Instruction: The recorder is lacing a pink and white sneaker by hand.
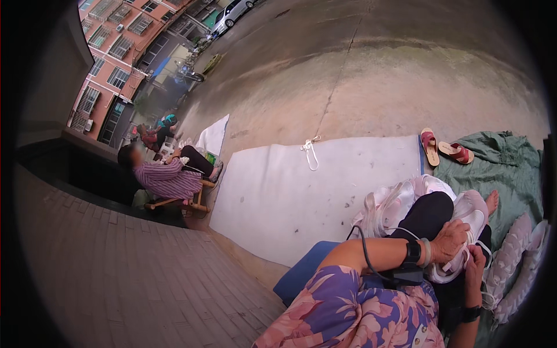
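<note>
A pale pink-and-white shoe [445, 271] rests across my lap at the lower right. My left hand [451, 240] is closed over it, fingers bent down onto its upper. Just to the right, my right hand [476, 262] pinches at the shoe's edge, where a white shoelace [488, 252] loops out beside the fingers. Part of the grip is hidden by the fingers themselves. More pale shoes [383, 207] are heaped beyond my left forearm, and another pale shoe [471, 210] lies past my hands.
Rows of nested pale shoes [509, 261] lie on a green sheet [493, 174] at right. Red sandals [429, 146] stand at its far edge. A white mat [278, 203] with a white cord [310, 153] covers the ground ahead. Left, a person [168, 177] sits on a wooden chair.
</note>
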Motion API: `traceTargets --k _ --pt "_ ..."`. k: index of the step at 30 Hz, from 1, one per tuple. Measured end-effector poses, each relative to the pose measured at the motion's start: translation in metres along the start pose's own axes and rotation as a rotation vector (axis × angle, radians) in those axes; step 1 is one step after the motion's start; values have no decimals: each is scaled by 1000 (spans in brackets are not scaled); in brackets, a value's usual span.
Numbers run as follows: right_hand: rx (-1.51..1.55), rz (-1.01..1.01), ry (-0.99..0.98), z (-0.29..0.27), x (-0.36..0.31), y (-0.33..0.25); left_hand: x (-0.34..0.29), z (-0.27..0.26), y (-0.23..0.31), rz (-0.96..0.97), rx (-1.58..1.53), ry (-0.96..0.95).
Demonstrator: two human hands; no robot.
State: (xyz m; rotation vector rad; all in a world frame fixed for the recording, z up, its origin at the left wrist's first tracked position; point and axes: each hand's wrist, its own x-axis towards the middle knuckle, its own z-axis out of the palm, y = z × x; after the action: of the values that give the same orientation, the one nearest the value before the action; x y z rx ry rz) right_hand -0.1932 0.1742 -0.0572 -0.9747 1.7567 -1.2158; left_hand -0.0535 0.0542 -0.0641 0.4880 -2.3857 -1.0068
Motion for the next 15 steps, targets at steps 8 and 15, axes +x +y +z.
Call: traceTargets --k 8,15 --pt "7 109 -183 -19 -2 -28 7 -33 -30 -89 -94 296" --pt "-415 -357 115 -13 -14 -22 -19 -128 -102 -314 359 497"
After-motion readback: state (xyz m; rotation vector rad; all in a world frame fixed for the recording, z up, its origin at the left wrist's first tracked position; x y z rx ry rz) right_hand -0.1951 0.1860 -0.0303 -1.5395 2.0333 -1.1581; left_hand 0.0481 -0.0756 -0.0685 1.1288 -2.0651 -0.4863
